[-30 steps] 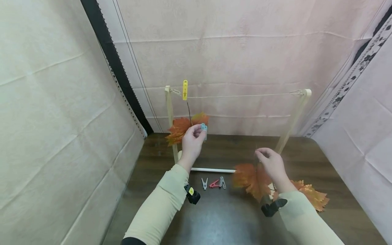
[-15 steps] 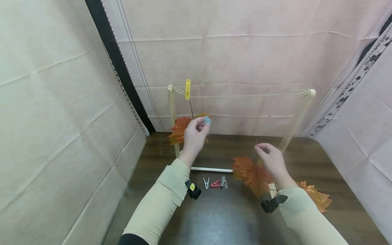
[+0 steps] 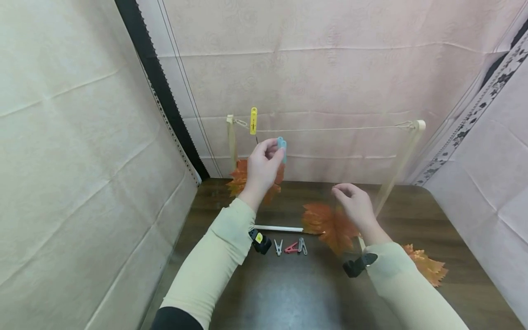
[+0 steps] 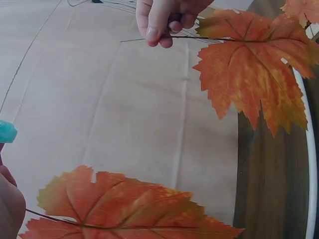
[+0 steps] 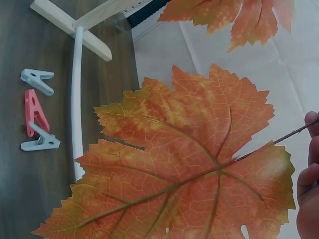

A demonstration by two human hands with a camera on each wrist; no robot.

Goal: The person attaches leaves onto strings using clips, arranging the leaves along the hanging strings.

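Light-blue plastic clothespin: held raised, roughly upright. Orange, green-tinged, jagged-edged artificial leaf: held by its thin dark stem, blade hanging down, lower than the clothespin, to its right, well apart.

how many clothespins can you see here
5: a yellow one on the string, a light blue one pinched in the left hand, and a gray one, a red one and a second gray one on the table. Others could be hidden.

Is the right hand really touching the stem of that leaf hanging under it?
Touching. The left wrist view shows the right hand pinching the stem of the leaf, with the stem's end poking out past it.
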